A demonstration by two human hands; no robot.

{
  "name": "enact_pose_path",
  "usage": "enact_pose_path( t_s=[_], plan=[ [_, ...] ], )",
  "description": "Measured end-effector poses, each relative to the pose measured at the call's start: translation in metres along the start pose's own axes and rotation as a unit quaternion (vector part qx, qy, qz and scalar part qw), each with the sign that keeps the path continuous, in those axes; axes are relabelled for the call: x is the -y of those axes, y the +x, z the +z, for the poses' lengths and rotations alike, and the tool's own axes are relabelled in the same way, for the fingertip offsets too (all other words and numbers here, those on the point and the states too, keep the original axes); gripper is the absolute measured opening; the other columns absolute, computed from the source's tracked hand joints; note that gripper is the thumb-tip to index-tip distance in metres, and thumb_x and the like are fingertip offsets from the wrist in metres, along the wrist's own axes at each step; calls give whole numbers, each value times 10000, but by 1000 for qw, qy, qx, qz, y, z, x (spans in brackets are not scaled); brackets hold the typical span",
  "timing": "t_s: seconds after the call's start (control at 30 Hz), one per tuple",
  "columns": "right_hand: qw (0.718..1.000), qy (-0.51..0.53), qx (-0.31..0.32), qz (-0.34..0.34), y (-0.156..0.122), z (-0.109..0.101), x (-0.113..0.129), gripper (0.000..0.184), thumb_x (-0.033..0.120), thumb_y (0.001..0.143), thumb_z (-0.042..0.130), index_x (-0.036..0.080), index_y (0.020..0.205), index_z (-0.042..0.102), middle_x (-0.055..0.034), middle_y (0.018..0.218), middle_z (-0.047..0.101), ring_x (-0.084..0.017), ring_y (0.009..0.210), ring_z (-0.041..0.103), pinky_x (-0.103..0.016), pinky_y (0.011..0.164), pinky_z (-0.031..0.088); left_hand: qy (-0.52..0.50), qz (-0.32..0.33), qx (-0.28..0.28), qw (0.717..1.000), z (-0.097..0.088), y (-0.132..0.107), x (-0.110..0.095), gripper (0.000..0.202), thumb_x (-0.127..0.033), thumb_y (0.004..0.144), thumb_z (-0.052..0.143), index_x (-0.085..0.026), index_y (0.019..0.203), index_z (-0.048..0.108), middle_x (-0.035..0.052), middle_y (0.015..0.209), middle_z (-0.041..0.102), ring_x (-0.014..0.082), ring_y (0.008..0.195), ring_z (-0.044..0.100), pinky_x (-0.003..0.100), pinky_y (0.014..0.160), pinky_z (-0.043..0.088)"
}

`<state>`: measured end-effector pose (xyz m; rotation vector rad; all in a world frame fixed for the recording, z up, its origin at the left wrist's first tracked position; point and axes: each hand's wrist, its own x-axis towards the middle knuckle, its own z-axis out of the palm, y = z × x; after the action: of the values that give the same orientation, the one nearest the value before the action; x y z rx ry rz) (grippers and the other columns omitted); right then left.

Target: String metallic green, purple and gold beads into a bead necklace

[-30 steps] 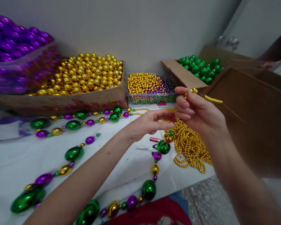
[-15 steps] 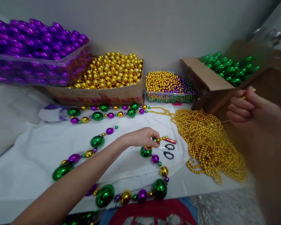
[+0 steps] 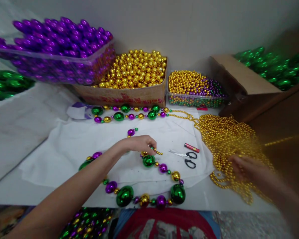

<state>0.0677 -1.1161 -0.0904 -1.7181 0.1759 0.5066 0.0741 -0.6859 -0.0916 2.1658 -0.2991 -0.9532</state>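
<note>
Pinched in the fingers of my left hand [image 3: 142, 144] is one end of a bead garland [image 3: 160, 201], with a short tail of small gold beads poking out past the fingertips. The garland, of green, purple and gold balls, curves along the near side of the white cloth [image 3: 109, 132]. My right hand [image 3: 248, 171] is smeared by motion at the near right side of a heap of small gold bead strands [image 3: 221, 136]; its fingers cannot be made out. Scissors [image 3: 186, 158] with black handles and a red tube [image 3: 191, 147] lie between the hands.
Behind stand a clear bin [image 3: 52, 63] of purple beads, a cardboard box [image 3: 119, 94] of gold balls, and a small tub [image 3: 196, 99] of mixed beads. A brown box [image 3: 246, 78] with green beads stands at right. Another garland [image 3: 118, 116] lies at the back.
My right hand has dropped from its raised position to the gold heap. My left hand has shifted slightly left, away from the scissors, keeping the garland's end. The view has turned somewhat left.
</note>
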Motion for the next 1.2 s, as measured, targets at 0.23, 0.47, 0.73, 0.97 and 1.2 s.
enact_pose_path(
  t_s=[0.23, 0.47, 0.73, 0.97, 1.2],
  plan=[
    [993, -101, 61, -25, -1, 37, -32, 404, 556, 788, 569, 180, 870, 692, -82, 857, 684, -235, 856, 629, -368, 821, 473, 40, 15, -56, 998, 5, 2, -13, 350, -406, 707, 622, -183, 967, 697, 51, 948, 699, 193, 848, 606, 239, 721, 433],
    [982, -168, 32, -85, -12, 60, -25, 281, 373, 528, 796, 308, 798, 746, 5, 911, 724, -259, 892, 639, -350, 802, 478, -4, 34, -99, 994, 2, 30, -28, 379, -514, 753, 556, -239, 954, 721, 35, 1009, 709, 240, 917, 626, 267, 797, 457],
    [955, -76, -265, -112, 15, -50, 2, 473, 471, 854, 379, 213, 1225, 518, -112, 1254, 546, -207, 912, 589, -292, 621, 459, -66, 36, -79, 994, 3, 27, -41, 325, -497, 719, 604, -257, 896, 735, 21, 945, 720, 244, 927, 612, 273, 810, 452],
    [993, 13, -64, -99, 6, -5, 56, 335, 432, 785, 603, 168, 988, 642, -111, 1023, 662, -113, 620, 577, -185, 421, 363, -213, 54, -141, 965, -4, 16, -81, 331, -425, 779, 605, -193, 1005, 674, 66, 972, 683, 47, 465, 331, 182, 416, 206],
    [956, 62, 212, -194, -30, 75, 139, 195, 293, 887, 548, 157, 924, 682, -94, 916, 678, -93, 615, 594, -141, 395, 408, -363, 200, -122, 902, -16, 20, -141, 204, -230, 761, 635, -147, 944, 671, 61, 865, 657, 19, 434, 236, 201, 394, 119]
  ],
)
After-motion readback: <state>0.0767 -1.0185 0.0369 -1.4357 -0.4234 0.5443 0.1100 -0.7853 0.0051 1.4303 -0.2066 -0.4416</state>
